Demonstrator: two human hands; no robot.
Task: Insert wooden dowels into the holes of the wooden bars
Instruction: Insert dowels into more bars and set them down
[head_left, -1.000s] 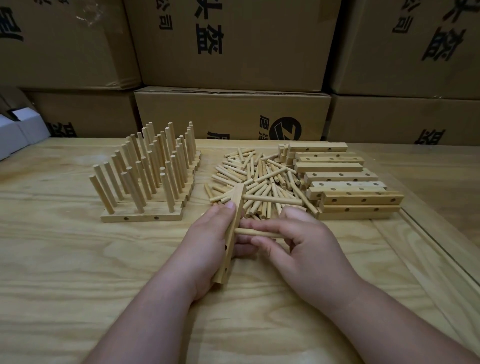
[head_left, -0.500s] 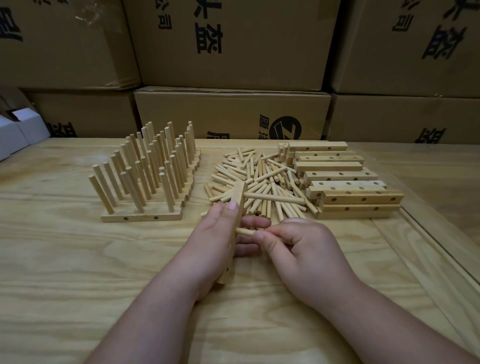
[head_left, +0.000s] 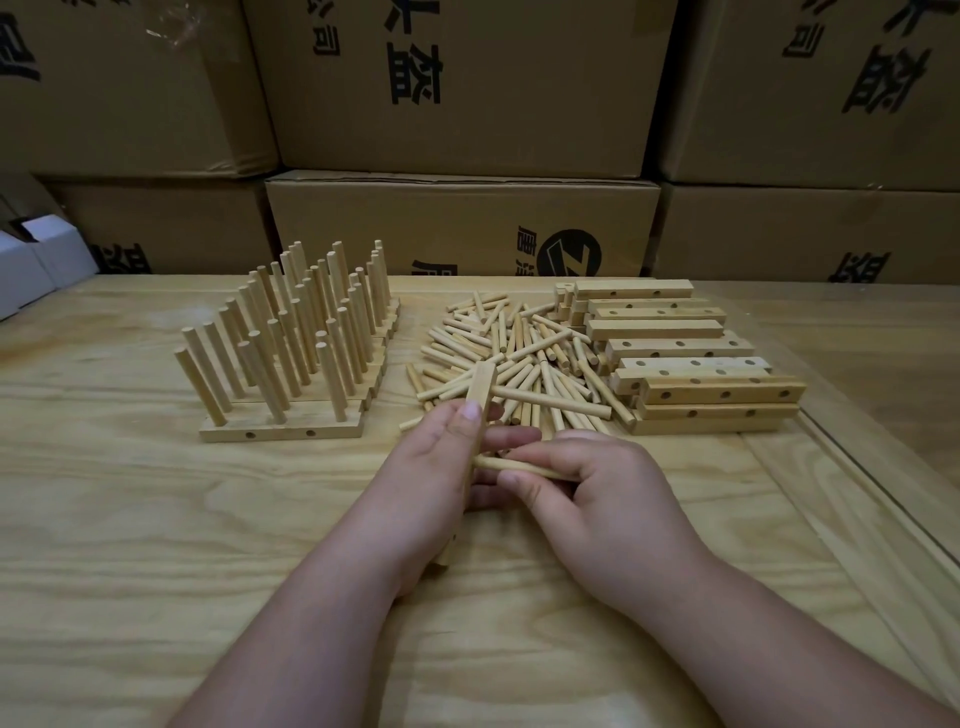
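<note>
Mid-task: my left hand (head_left: 431, 488) grips a bar (head_left: 479, 410) mid-table; my right hand (head_left: 597, 493) pinches a dowel (head_left: 524, 469) at its hole. Filled bars (head_left: 280, 426) stand far-left; loose dowels (head_left: 519, 358) and empty bars (head_left: 691, 364) remain.

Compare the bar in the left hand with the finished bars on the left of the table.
The held bar stands on edge, gripped by the left hand; the finished bars lie flat on the table. The held bar has one dowel meeting its side, level, pinched by the right hand; the finished bars carry rows of upright dowels. Both are pale wooden bars.
</note>
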